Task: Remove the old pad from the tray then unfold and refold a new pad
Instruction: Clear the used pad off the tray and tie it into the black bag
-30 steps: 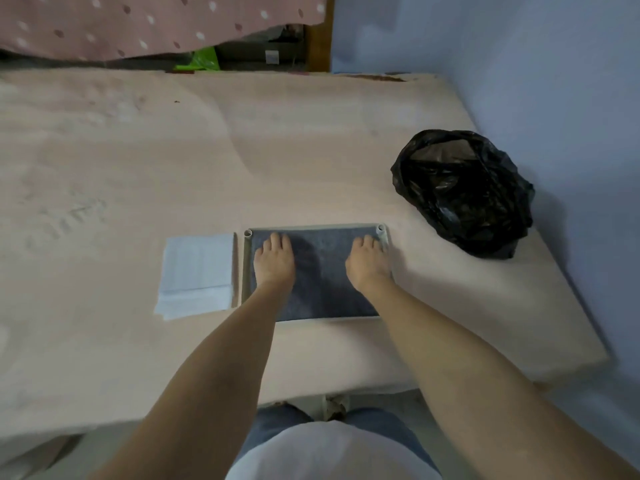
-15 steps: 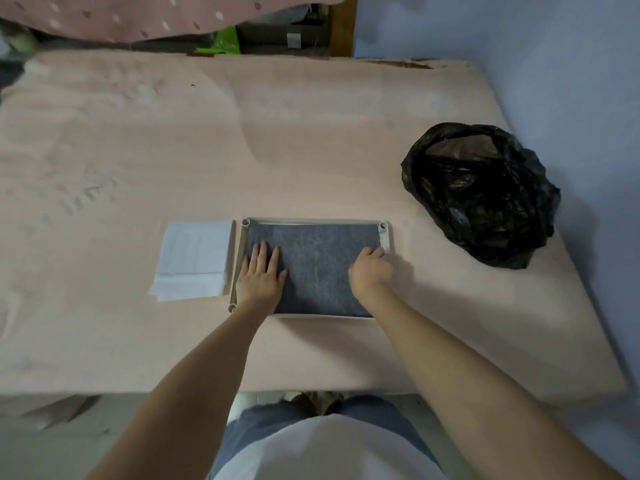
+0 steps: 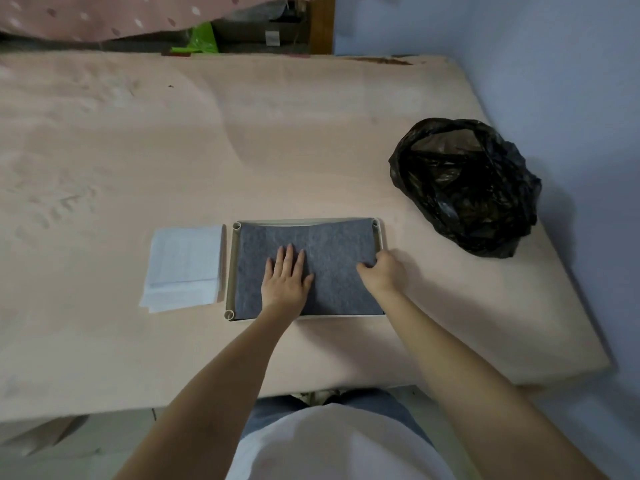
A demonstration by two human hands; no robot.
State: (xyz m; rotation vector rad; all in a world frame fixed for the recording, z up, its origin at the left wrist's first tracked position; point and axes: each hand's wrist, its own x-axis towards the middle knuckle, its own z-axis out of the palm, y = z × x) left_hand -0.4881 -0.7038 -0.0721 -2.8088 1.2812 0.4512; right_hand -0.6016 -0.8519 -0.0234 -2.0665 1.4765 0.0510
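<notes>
A grey felt pad [image 3: 332, 251] lies in a shallow beige tray [image 3: 231, 271] near the table's front edge. My left hand [image 3: 285, 280] rests flat on the pad, fingers spread, left of its middle. My right hand [image 3: 384, 271] is at the pad's right edge, fingers curled and pinching that edge, which has pulled in from the tray's right wall. A folded white pad [image 3: 183, 266] lies just left of the tray.
A black plastic bag [image 3: 464, 185] stands open at the right, near a blue wall [image 3: 554, 81]. The table [image 3: 207, 140] has a pinkish cover. Green and dark items [image 3: 197, 39] sit beyond its far edge.
My right hand slid from the pad's surface to its right edge and pinched it. My left hand shifted toward the pad's middle and stays flat.
</notes>
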